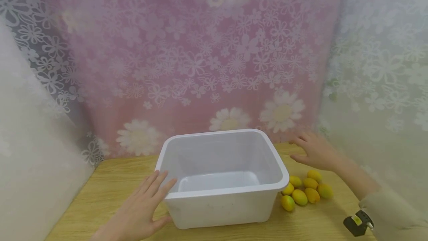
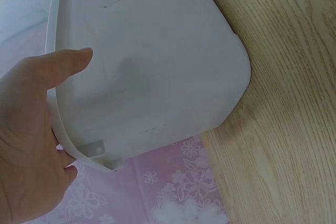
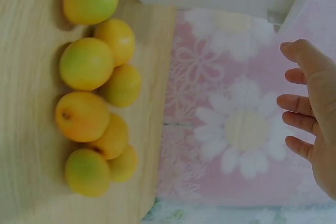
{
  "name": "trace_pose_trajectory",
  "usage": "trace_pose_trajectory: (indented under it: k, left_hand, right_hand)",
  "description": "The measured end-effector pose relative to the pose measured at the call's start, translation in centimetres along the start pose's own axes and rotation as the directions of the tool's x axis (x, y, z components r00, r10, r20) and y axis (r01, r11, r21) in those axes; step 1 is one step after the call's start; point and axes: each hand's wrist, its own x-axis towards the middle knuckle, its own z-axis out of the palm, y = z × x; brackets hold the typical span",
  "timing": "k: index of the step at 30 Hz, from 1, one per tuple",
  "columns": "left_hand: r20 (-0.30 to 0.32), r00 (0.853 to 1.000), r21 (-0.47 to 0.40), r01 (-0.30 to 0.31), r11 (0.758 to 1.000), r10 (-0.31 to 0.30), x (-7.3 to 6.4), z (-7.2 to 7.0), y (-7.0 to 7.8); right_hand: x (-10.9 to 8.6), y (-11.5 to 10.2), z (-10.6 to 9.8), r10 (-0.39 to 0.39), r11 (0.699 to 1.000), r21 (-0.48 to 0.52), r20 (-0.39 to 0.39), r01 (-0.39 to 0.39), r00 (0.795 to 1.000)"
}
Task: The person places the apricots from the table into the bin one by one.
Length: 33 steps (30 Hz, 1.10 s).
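A white plastic tub (image 1: 220, 207) with a broad rim stands on the table, its inside bare down to the floor. At its near left corner is my left hand (image 1: 142, 202), fingers straight and spread by the rim. The left wrist view shows that thumb in front of the tub's outer wall (image 2: 152, 51), the other fingers partly hidden behind the rim. My right hand (image 1: 315, 151) hovers right of the tub, fingers apart and nothing held. Below it several yellow fruits (image 1: 300, 197) tinged green, like small mangoes, lie clustered; the right wrist view shows the fruits (image 3: 86, 64) closer.
The wood-grain table (image 1: 110, 185) ends at a pink flowered curtain (image 1: 200, 66) behind the tub. Pale curtains hang on the left and right sides. A small black device (image 1: 358, 223) is on the right wrist, by the sleeve.
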Motion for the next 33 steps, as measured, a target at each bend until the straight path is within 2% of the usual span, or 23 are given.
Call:
trace_pose_trajectory:
  k: [8,11,14,18,25,33]
  left_hand:
    - [0.040,0.999,-0.039,0.022,0.999,-0.020,-0.1,0.0,0.0]
    - [0.040,0.999,-0.038,0.021,0.999,-0.020,-0.1,0.1,0.0]
    - [0.025,1.000,-0.030,0.012,0.999,-0.011,-0.1,0.1,0.0]
    - [0.013,1.000,-0.020,0.003,1.000,-0.003,0.0,0.0,0.0]
    - [0.005,1.000,-0.005,0.006,1.000,-0.006,0.0,0.0,0.1]
    - [0.019,1.000,-0.011,0.009,1.000,-0.009,0.0,-0.1,0.2]
  right_hand:
    - [-3.4,1.4,1.8,0.021,0.995,-0.097,0.022,-0.019,1.000]
    - [-4.6,2.1,2.5,0.056,0.991,-0.124,0.048,-0.049,0.997]
    - [-5.6,2.8,3.3,0.102,0.988,-0.121,0.084,-0.091,0.991]
    - [-6.8,3.6,4.2,0.150,0.985,-0.100,0.093,-0.141,0.984]
    - [-8.0,5.2,5.8,0.198,0.978,-0.098,0.128,-0.186,0.972]
    - [-8.5,6.3,7.0,0.267,0.963,-0.098,0.212,-0.251,0.940]
